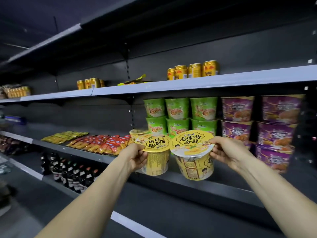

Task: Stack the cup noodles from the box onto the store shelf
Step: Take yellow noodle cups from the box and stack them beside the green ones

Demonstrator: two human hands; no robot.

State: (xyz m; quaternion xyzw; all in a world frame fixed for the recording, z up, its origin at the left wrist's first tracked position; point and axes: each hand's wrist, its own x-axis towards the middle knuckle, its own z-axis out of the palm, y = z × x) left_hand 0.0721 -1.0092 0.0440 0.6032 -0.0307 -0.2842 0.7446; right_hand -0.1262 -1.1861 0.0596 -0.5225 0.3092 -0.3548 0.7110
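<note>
In the head view, both forearms reach toward the dark metal store shelf, and each of the hands carries one tub. The left hand curls its fingers round the rim and upper wall of the left yellow noodle cup, a tapered paper tub with a printed foil lid, held upright. The right hand pinches the rim of the right yellow noodle cup, thumb on the lid edge and fingers beneath, with the lid tipped toward the camera. The two cups touch or nearly touch at their rims, low over the front of the shelf; whether either base rests on it I cannot tell. A third yellow cup stands just behind the left one, beside stacked green noodle cups and purple noodle bowls further right (the box they come from is out of view). Flat red sachets lie on the shelf to the left, with gold cans on the shelf above. These tubs are probably light, with thin walls that dent under a squeeze and slick film wrap, so the stiff rolled rim looks like the safest place to hold them.
</note>
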